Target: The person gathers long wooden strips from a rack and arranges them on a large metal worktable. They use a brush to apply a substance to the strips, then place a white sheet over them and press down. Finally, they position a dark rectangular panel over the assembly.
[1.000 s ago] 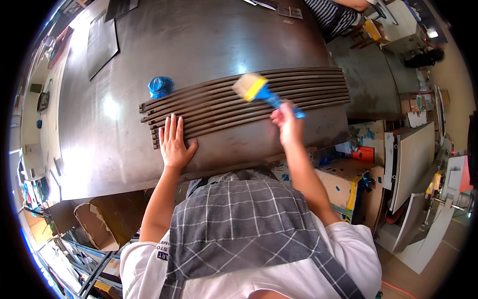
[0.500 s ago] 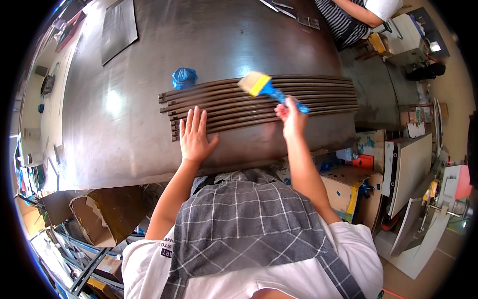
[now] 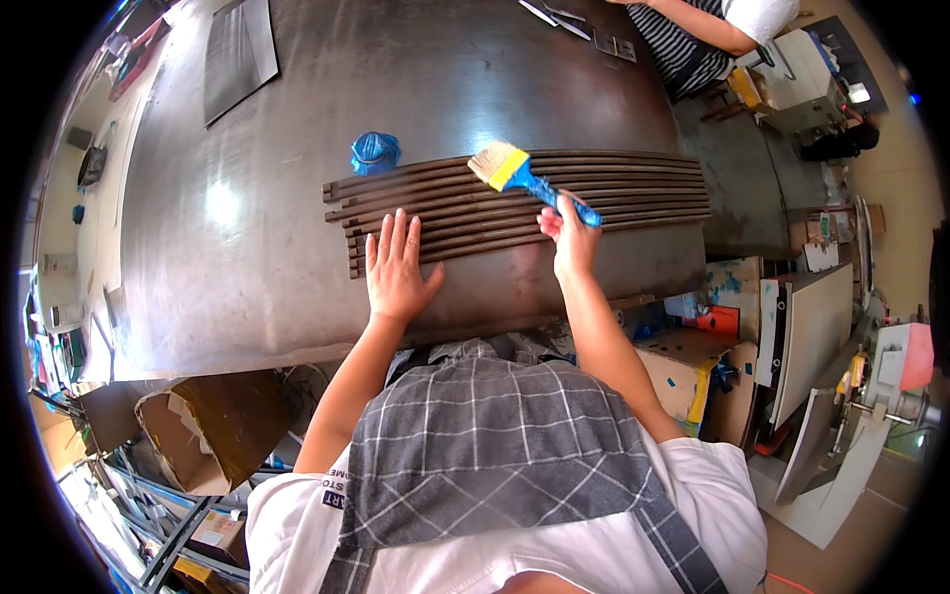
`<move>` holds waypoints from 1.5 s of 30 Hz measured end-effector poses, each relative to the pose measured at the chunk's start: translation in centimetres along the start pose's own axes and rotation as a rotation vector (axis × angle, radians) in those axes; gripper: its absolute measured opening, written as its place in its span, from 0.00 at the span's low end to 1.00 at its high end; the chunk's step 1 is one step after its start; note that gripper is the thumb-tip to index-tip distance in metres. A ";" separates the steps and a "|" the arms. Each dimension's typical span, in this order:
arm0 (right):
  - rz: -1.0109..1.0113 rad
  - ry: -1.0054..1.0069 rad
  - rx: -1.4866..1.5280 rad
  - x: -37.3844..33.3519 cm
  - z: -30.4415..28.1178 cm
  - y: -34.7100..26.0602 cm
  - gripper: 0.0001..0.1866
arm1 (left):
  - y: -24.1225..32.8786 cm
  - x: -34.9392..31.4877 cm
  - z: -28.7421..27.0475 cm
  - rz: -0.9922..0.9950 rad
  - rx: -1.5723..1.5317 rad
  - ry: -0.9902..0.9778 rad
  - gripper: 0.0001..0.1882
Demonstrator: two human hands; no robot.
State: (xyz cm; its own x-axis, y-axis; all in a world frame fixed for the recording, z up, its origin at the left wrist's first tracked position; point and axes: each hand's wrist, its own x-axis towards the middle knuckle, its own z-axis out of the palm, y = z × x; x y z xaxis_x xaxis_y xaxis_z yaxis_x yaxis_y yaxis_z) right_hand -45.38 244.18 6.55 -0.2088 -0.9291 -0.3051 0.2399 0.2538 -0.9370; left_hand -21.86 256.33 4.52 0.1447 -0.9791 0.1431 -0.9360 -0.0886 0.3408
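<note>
Several long, thin dark brown rods lie side by side across the metal tabletop. My left hand rests on the near rods close to their left ends, fingers stretched out and palm down. In my right hand is a paintbrush, gripped by its blue-wrapped handle. Its yellow band and pale bristles point to the upper left, over the far rods; whether the bristles touch them I cannot tell. Just beyond the rods' left part sits a small container wrapped in blue plastic.
A dark flat sheet lies at the table's far left. At the far right, another person in a striped garment stands by the table edge. Cardboard boxes are below the near edge, and panels lean at the right.
My right hand and the paintbrush have shifted slightly left and a little toward me. My left hand remains spread on the rods.
</note>
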 end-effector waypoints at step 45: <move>0.072 0.380 0.252 -4.1 -18.3 -1.5 0.09 | 1.5 0.1 0.8 0.027 0.178 -0.007 0.43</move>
State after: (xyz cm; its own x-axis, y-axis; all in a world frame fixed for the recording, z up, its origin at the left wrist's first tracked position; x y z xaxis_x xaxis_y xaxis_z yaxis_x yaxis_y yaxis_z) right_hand -62.20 252.53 6.14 -0.5049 -0.7348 -0.4529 0.4800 0.1971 -0.8548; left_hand -23.49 255.97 4.33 0.1175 -0.9827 0.1429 -0.9815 -0.0931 0.1671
